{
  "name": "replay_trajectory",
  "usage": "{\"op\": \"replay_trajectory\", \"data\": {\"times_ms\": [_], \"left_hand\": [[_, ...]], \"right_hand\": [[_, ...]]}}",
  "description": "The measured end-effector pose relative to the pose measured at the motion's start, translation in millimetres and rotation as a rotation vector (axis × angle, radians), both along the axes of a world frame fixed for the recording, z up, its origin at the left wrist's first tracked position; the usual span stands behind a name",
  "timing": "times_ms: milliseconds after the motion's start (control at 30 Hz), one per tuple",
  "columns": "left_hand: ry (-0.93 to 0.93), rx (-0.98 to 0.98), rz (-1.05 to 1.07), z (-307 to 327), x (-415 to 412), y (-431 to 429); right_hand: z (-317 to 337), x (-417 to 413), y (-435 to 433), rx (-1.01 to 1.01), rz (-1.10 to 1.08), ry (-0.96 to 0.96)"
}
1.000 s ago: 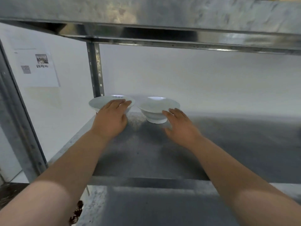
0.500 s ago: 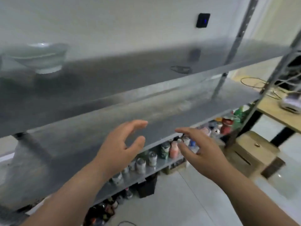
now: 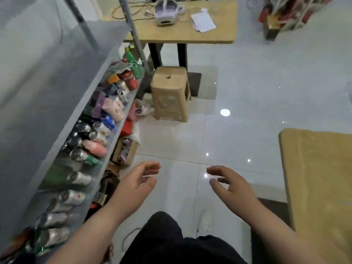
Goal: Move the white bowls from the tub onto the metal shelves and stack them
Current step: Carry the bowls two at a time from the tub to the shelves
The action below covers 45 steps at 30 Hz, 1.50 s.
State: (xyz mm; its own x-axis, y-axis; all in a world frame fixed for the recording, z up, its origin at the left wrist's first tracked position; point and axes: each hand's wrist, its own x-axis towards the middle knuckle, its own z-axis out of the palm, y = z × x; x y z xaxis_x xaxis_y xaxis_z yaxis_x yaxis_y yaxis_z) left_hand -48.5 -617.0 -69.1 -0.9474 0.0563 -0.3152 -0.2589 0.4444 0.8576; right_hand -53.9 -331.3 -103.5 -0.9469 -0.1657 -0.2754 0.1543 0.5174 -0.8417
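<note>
Over the floor (image 3: 247, 96), two relaxed hands (image 3: 134, 186) (image 3: 233, 184)

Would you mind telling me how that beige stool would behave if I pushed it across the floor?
The stool looks like moulded plastic, so it is probably light for its size. The floor is glossy tile, so it would likely slide easily. It stands taller than wide, so a high push might tip it.

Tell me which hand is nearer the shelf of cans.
Left. The left hand hangs just in front of the shelf; the right hand is farther out over the floor, beside the table.
</note>
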Motion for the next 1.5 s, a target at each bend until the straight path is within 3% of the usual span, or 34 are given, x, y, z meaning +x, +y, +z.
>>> {"op": "replay_trajectory", "data": {"times_ms": [267,567,733,1000,1167,1300,1400,1500], "left_hand": [[-0.029,0.025,-0.576,-14,-46,109],[-0.063,-0.013,-1.264,-27,17,218],[-0.039,0.003,-1.369,-20,83,289],[0.071,0.098,-1.313,6,156,424],[0.317,0.115,-1.343,25,159,496],[0.710,0.046,-1.431,38,139,558],[1.013,-0.014,-1.520,47,119,617],[1.158,-0.265,-1.702,53,101,673]], "right_hand": [[-6,120,44,0.035,-0.489,-0.133],[-2,264,66,0.004,-1.135,-0.134],[-6,329,107,-0.050,-1.342,-0.079],[13,419,218,0.113,-1.322,-0.009],[26,439,281,0.517,-1.389,0.192],[42,432,324,0.993,-1.348,0.360],[50,422,358,1.143,-1.273,0.149],[60,416,384,1.114,-1.189,-0.215]]}}
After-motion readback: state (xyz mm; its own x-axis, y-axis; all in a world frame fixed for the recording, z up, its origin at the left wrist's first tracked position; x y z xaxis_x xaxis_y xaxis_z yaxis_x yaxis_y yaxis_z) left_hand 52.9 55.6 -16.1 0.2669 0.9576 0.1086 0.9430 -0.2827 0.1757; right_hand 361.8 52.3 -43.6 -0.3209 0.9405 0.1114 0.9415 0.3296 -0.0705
